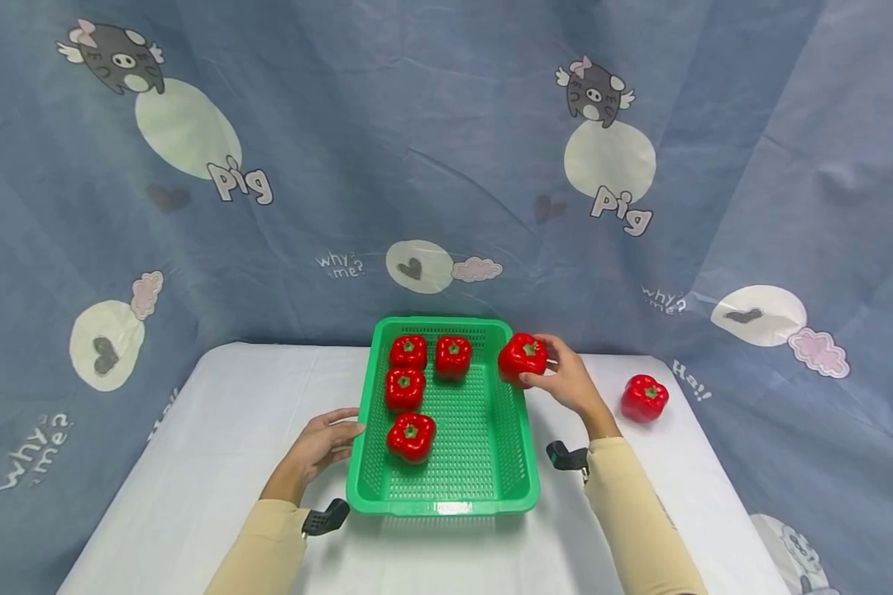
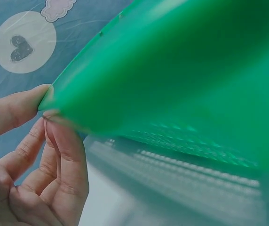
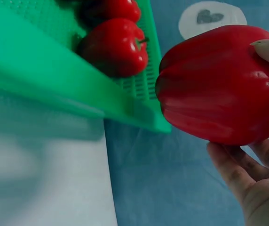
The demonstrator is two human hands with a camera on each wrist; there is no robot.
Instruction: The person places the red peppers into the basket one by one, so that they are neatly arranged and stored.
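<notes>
A green plastic basket with mesh walls stands on the white table, several red bell peppers inside it. Along its left side lie a front bell pepper, a middle one and a back one; another bell pepper is beside the back one. My left hand pinches the basket's left rim between thumb and fingers. My right hand grips a red bell pepper, thumb on one side and fingers on the other, over the basket's right rim near the back corner.
One more red bell pepper sits on the white table to the right, beyond my right forearm. A blue curtain with pig prints hangs close behind the table and down its sides.
</notes>
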